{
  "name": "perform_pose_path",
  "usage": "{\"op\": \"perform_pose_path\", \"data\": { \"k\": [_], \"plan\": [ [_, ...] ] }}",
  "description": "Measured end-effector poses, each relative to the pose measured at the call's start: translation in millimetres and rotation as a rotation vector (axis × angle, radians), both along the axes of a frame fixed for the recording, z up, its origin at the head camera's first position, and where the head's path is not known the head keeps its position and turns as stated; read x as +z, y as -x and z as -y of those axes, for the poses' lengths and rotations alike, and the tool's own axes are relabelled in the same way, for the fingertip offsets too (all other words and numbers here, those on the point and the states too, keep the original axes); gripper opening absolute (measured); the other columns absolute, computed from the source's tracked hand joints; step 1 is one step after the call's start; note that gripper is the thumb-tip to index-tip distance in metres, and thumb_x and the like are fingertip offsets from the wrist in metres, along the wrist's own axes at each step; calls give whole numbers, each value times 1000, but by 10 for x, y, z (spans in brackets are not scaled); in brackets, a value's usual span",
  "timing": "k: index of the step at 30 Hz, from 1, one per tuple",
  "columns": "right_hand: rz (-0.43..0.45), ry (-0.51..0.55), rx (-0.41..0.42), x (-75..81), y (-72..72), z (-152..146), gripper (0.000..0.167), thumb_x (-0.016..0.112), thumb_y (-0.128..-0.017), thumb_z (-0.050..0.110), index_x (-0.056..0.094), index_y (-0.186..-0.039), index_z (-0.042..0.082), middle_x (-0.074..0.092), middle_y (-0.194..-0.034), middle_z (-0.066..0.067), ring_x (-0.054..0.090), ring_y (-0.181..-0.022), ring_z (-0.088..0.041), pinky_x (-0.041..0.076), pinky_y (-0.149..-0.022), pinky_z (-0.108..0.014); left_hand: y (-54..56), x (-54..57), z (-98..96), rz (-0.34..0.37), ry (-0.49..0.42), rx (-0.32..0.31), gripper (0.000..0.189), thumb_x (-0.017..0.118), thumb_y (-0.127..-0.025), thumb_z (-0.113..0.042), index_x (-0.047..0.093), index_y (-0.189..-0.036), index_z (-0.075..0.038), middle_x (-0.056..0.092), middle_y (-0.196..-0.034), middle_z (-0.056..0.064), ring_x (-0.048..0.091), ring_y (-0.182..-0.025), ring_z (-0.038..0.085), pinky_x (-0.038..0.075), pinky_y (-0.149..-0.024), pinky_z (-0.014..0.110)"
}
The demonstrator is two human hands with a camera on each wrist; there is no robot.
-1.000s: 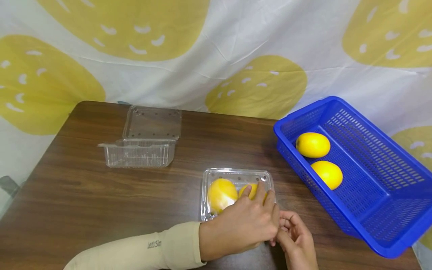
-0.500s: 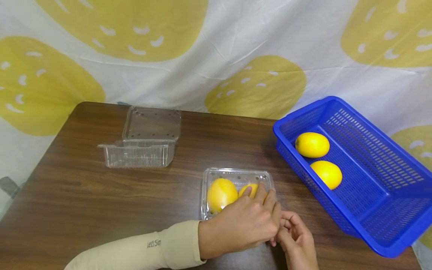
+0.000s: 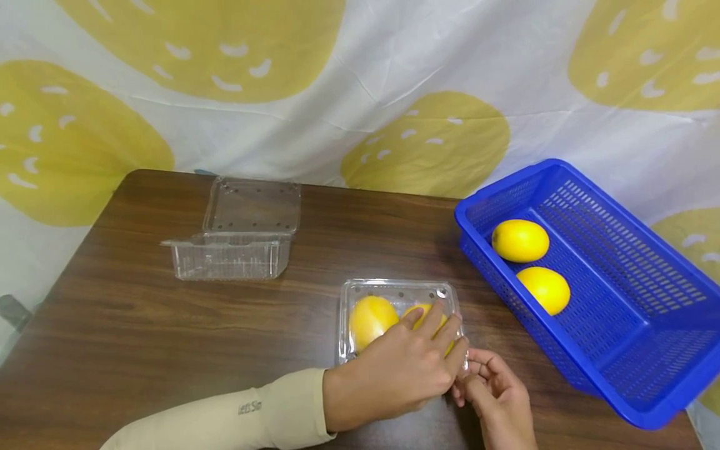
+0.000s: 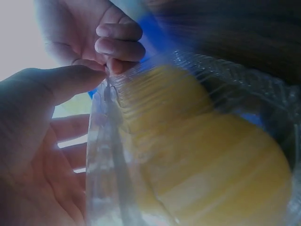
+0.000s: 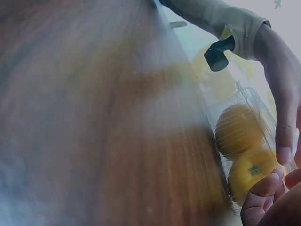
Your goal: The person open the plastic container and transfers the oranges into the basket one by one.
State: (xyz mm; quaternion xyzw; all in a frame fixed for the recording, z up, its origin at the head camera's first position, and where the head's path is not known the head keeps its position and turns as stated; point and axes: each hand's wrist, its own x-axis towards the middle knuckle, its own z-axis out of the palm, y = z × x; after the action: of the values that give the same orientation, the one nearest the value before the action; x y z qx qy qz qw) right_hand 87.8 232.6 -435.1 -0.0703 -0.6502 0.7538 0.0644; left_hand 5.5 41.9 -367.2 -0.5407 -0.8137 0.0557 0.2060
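Observation:
A clear plastic clamshell box (image 3: 394,285) with its lid down lies on the table, and plump yellow lemon-like fruits (image 3: 373,320) show through it. My left hand (image 3: 402,375) reaches across the box, fingers spread over the lid. In the left wrist view its thumb (image 4: 70,84) presses at the rim, with the other fingers beyond the plastic. At the near right corner my right hand (image 3: 500,400) pinches the rim with curled fingers and thumb. The two hands meet there and hide that corner. A green stem end shows on one fruit (image 5: 254,172) in the right wrist view.
A blue slotted basket (image 3: 604,378) on the right holds two yellow fruits (image 3: 542,290). Back left stands another clear clamshell (image 3: 230,259), its lid (image 3: 253,206) folded back. Behind the brown wooden table (image 3: 169,337) hangs a white curtain (image 3: 405,44) with a yellow print.
The left hand has turned slightly, its fingers spreading more over the lid. The box and right hand have shifted a little to the right.

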Motion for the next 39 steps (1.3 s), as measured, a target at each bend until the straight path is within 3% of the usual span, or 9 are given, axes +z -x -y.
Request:
{"op": "perform_pose_path", "data": {
  "k": [8,13,18,23,39],
  "plan": [
    [44,-19,-16,45,31,2,31,55,-98,-21,70,-117,-2,72,-89,-9,65,-69,-14,59,-58,-24,43,-67,117,21,9,-24,45,58,-109,-32,67,-150,-16,63,-155,11,55,-145,37,57,-115,48],
    [67,-29,-27,50,35,-9,30,56,-98,-20,70,-118,-2,71,-88,-9,65,-70,-15,60,-59,-24,59,-99,198,8,-8,-25,45,54,-111,-30,64,-153,-18,60,-157,10,55,-144,35,56,-117,49],
    [68,-24,-32,52,31,-17,30,57,-98,-21,70,-117,-2,71,-88,-9,65,-70,-15,60,-59,-24,64,-135,229,-12,-54,-43,44,55,-109,-29,65,-151,-18,62,-156,11,58,-140,34,56,-117,50],
    [58,-19,-32,38,20,-21,30,56,-99,-21,70,-118,-3,72,-89,-9,65,-70,-15,59,-59,-24,57,-155,283,12,-99,-63,41,58,-107,-25,69,-146,-16,64,-153,11,60,-135,32,57,-114,48],
    [122,-57,-50,49,-2,-61,22,60,-101,-16,65,-120,-6,70,-92,-13,64,-72,-18,60,-60,-26,38,-183,443,21,-121,-61,31,59,-109,-23,71,-136,-16,69,-144,9,62,-131,31,58,-111,46]
  ]
}}
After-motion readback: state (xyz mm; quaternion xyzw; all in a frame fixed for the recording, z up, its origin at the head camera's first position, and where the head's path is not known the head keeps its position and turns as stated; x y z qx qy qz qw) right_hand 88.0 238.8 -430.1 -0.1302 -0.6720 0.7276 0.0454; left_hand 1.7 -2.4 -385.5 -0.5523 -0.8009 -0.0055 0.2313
